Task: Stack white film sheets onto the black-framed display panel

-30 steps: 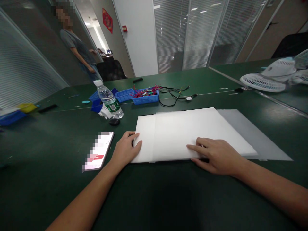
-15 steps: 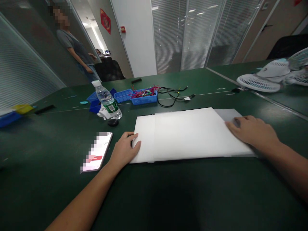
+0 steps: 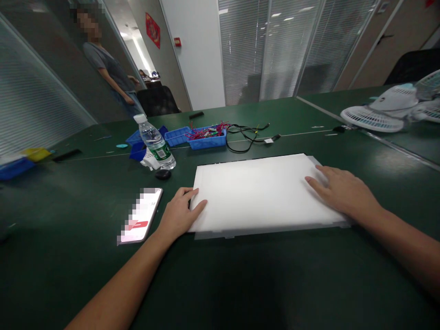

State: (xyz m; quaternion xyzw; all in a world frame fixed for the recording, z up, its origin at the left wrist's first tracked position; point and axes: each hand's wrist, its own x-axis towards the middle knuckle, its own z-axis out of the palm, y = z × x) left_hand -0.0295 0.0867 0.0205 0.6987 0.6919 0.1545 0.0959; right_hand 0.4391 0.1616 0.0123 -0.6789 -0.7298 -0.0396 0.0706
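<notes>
A stack of white sheets [image 3: 257, 192] lies flat on the green table [image 3: 240, 284] in front of me. My left hand [image 3: 178, 215] rests at the stack's near left corner, thumb on top of it. My right hand [image 3: 343, 192] lies flat, fingers spread, on the right side of the stack. A thin translucent sheet [image 3: 213, 235] peeks out under the stack along its near edge. Neither hand grips anything.
A phone [image 3: 140, 215] lies left of my left hand. Behind it stand a water bottle [image 3: 156, 144], a small dark object [image 3: 162, 174] and blue trays [image 3: 206, 137] with coloured wires and a black cable [image 3: 247, 135]. A white fan [image 3: 388, 107] lies far right. A person [image 3: 110, 73] stands at the back left.
My right hand moved from the stack's near edge to its right side and slid the grey sheet leftward under the stack. The left hand stayed at the left corner.
</notes>
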